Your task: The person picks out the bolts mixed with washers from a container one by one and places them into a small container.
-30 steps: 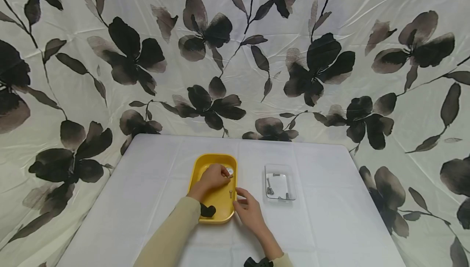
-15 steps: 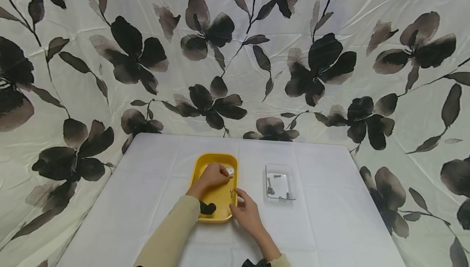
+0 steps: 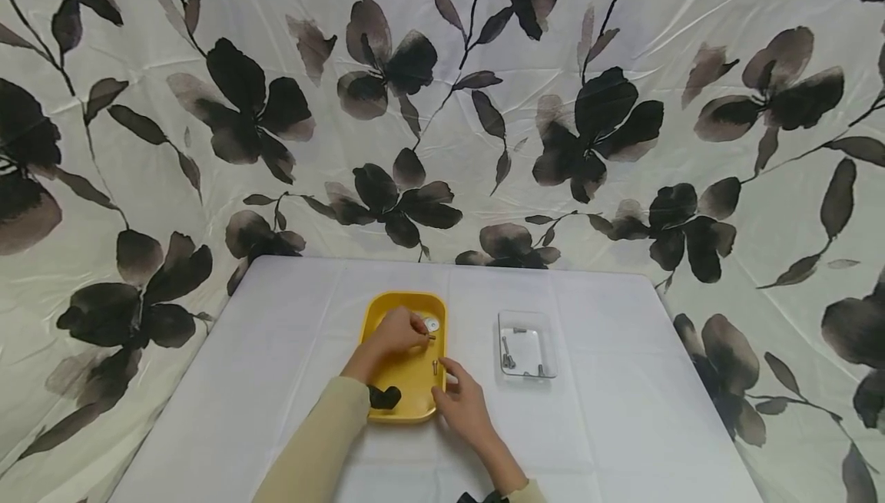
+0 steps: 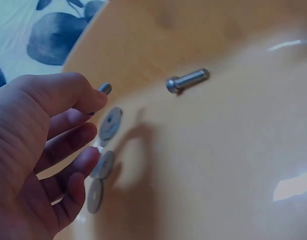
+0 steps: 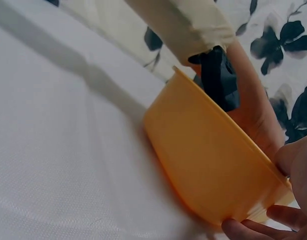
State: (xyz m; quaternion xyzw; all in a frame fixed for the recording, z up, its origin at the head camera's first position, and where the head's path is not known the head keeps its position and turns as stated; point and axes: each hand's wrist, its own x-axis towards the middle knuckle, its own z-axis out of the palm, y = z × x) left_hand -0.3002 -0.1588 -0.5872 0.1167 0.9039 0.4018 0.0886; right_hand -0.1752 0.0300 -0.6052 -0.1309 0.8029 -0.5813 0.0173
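Observation:
My left hand [image 3: 403, 330] is inside the yellow tray [image 3: 408, 407], pinching a small bolt [image 4: 106, 88] between thumb and forefinger; only its threaded end shows. The other fingers curl loosely beside several washers [image 4: 111, 124] lying on the tray floor. Another bolt [image 4: 191, 80] with a round head lies apart in the tray, nearer the right rim in the head view. My right hand [image 3: 462, 403] holds the tray's right side, thumb at the rim and fingers against the outer wall in the right wrist view.
A clear plastic box [image 3: 528, 372] with several bolts stands right of the tray on the white-covered table [image 3: 622, 411]. A flower-print cloth [image 3: 484, 142] hangs behind the table. A black strap [image 5: 218, 80] is around the left wrist.
My right hand has shifted slightly left, its thumb now over the tray's rim. My left hand stays in nearly the same spot with the bolt.

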